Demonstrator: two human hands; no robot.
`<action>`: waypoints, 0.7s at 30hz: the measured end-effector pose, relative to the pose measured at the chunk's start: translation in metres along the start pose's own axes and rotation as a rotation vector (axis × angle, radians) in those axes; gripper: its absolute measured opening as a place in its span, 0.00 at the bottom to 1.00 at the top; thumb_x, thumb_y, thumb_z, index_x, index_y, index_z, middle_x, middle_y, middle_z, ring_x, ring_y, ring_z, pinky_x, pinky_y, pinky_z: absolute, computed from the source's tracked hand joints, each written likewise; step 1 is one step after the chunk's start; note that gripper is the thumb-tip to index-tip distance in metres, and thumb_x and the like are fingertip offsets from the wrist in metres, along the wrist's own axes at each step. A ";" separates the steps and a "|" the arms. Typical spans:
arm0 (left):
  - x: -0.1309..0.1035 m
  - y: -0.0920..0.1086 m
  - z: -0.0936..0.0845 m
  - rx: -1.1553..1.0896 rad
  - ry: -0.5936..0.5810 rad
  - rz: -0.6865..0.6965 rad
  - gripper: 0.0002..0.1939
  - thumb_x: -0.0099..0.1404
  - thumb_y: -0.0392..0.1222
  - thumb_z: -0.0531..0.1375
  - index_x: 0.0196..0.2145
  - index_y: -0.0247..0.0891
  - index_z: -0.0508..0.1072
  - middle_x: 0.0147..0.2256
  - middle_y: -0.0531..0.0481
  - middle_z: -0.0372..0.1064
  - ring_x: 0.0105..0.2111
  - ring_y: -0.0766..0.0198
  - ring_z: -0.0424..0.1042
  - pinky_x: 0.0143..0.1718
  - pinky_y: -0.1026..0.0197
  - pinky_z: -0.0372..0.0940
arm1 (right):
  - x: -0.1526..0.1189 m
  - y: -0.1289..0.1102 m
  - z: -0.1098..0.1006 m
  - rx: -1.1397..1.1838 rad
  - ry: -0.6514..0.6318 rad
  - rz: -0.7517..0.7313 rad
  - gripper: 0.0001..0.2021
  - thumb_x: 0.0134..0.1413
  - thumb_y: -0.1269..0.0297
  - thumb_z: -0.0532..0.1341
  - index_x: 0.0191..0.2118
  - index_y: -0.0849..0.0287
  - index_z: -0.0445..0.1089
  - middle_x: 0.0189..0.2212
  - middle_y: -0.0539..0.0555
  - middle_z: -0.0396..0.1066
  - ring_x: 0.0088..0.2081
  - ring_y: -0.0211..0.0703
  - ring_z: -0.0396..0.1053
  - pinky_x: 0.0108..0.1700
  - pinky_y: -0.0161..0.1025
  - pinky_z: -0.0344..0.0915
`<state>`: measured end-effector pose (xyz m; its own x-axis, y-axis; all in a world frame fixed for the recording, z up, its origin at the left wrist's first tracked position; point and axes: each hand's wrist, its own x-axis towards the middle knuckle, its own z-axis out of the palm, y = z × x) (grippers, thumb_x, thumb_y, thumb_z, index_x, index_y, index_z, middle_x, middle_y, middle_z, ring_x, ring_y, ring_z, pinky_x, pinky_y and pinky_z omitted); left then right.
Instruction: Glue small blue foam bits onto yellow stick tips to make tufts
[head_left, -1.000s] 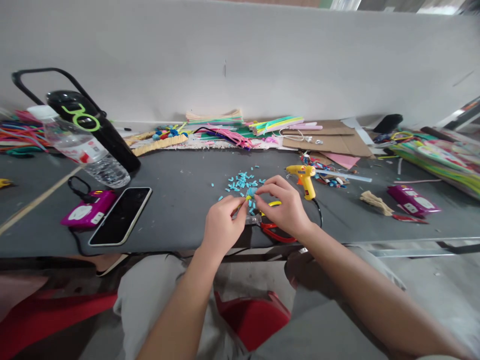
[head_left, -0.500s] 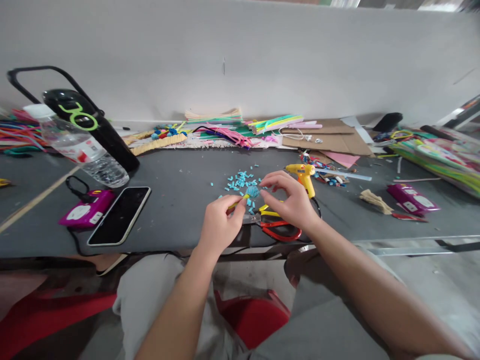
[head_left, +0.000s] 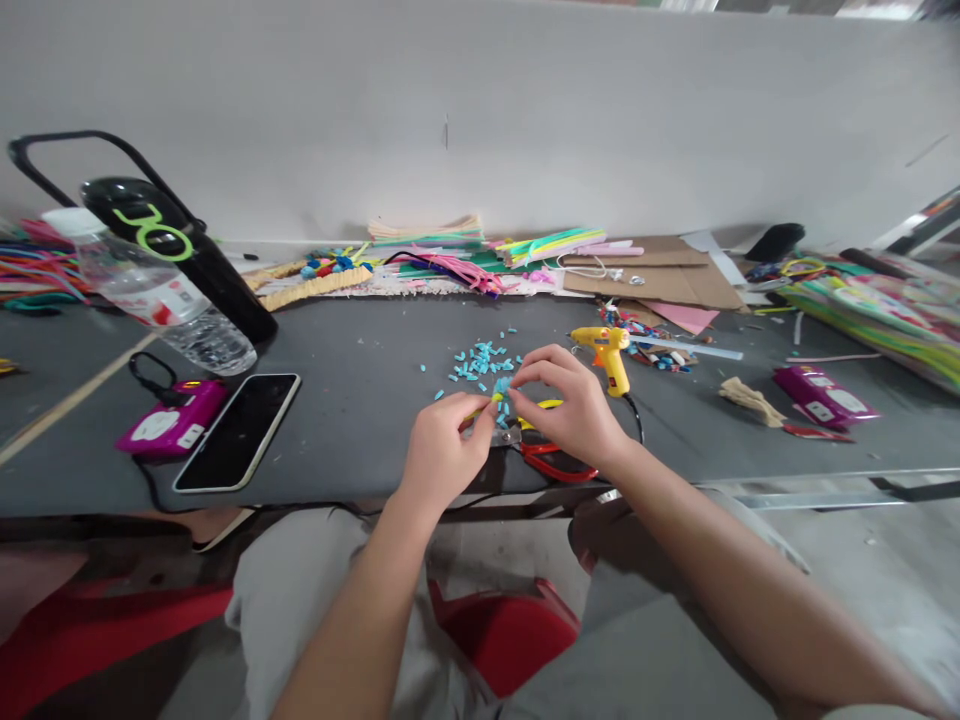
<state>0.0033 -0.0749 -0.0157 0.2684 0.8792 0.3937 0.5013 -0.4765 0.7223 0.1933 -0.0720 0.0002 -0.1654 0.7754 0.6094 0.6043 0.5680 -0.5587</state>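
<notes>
1. Head view, centre of frame: left hand (head_left: 450, 440) has thumb and forefinger pinched together on a yellow stick (head_left: 495, 398); a small blue ball (head_left: 503, 384) sits at its tip, between the hands.
2. Head view, right of centre: right hand (head_left: 570, 405) has its fingertips at the ball; cannot tell whether they are closed on it.
3. Risk: pressing sideways could twist the ball off the stick; a loose left pinch would be the cause.
4. Risk: a dropped ball could land among the blue bits (head_left: 480, 362) or scissors (head_left: 510, 437) below.
5. Risk: the glue gun (head_left: 616, 370) could burn the right hand, if hot; its nozzle points that way.
</notes>
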 end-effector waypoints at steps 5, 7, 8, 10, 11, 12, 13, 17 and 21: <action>0.000 0.001 0.000 0.020 -0.007 0.017 0.12 0.70 0.43 0.57 0.35 0.38 0.79 0.30 0.49 0.76 0.29 0.65 0.70 0.31 0.63 0.60 | 0.000 0.000 0.001 0.008 0.002 0.007 0.02 0.57 0.69 0.64 0.36 0.54 0.73 0.40 0.55 0.70 0.44 0.46 0.71 0.49 0.47 0.68; 0.000 0.001 -0.001 0.023 -0.013 0.013 0.11 0.70 0.43 0.58 0.35 0.38 0.79 0.30 0.50 0.76 0.29 0.66 0.69 0.31 0.63 0.59 | 0.000 0.000 0.001 0.016 0.001 0.010 0.03 0.57 0.69 0.64 0.36 0.54 0.73 0.40 0.55 0.70 0.44 0.46 0.71 0.49 0.46 0.68; 0.000 0.001 -0.001 0.024 -0.015 0.012 0.11 0.70 0.42 0.58 0.35 0.38 0.79 0.30 0.50 0.76 0.29 0.66 0.69 0.31 0.63 0.59 | 0.001 0.000 0.001 0.020 -0.001 0.013 0.03 0.57 0.70 0.64 0.35 0.55 0.73 0.39 0.55 0.70 0.44 0.46 0.71 0.49 0.46 0.68; 0.000 0.001 -0.001 0.026 -0.018 0.011 0.11 0.70 0.42 0.58 0.35 0.38 0.79 0.30 0.50 0.76 0.29 0.66 0.69 0.32 0.63 0.59 | 0.001 -0.001 0.002 0.029 -0.005 0.023 0.03 0.56 0.70 0.64 0.35 0.55 0.73 0.39 0.55 0.70 0.44 0.46 0.71 0.49 0.46 0.68; 0.000 0.001 -0.001 0.028 -0.019 0.013 0.11 0.70 0.42 0.58 0.35 0.38 0.79 0.30 0.50 0.76 0.29 0.66 0.69 0.32 0.63 0.59 | 0.001 -0.001 0.002 0.034 -0.006 0.029 0.02 0.56 0.70 0.64 0.35 0.55 0.73 0.39 0.54 0.70 0.44 0.46 0.71 0.48 0.45 0.68; 0.000 0.001 -0.001 0.031 -0.021 0.016 0.11 0.70 0.42 0.57 0.34 0.38 0.79 0.30 0.50 0.75 0.29 0.66 0.68 0.32 0.63 0.58 | 0.000 -0.001 0.003 0.041 -0.007 0.033 0.02 0.56 0.70 0.64 0.35 0.55 0.73 0.39 0.54 0.70 0.44 0.45 0.71 0.48 0.45 0.68; -0.001 0.001 -0.001 0.034 -0.022 0.017 0.11 0.71 0.42 0.57 0.34 0.38 0.79 0.29 0.50 0.75 0.29 0.66 0.68 0.31 0.63 0.58 | 0.000 -0.001 0.003 0.049 -0.007 0.037 0.02 0.56 0.70 0.64 0.35 0.56 0.73 0.39 0.54 0.70 0.44 0.45 0.71 0.48 0.44 0.67; 0.000 0.001 -0.001 0.020 -0.009 -0.012 0.11 0.70 0.43 0.58 0.35 0.38 0.79 0.31 0.49 0.76 0.29 0.65 0.69 0.31 0.63 0.58 | 0.002 -0.002 0.001 0.099 -0.002 0.072 0.01 0.57 0.67 0.64 0.34 0.56 0.73 0.37 0.54 0.71 0.39 0.43 0.69 0.41 0.41 0.67; 0.001 0.002 -0.005 -0.008 0.023 -0.077 0.13 0.70 0.45 0.57 0.33 0.38 0.78 0.29 0.50 0.75 0.28 0.65 0.68 0.30 0.63 0.58 | 0.007 0.003 -0.010 0.183 0.027 0.219 0.08 0.62 0.58 0.61 0.35 0.57 0.71 0.31 0.51 0.71 0.31 0.39 0.66 0.34 0.38 0.64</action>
<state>0.0002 -0.0751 -0.0108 0.2099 0.9131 0.3495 0.5132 -0.4071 0.7556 0.2014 -0.0672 0.0083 -0.0239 0.8788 0.4767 0.4719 0.4303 -0.7695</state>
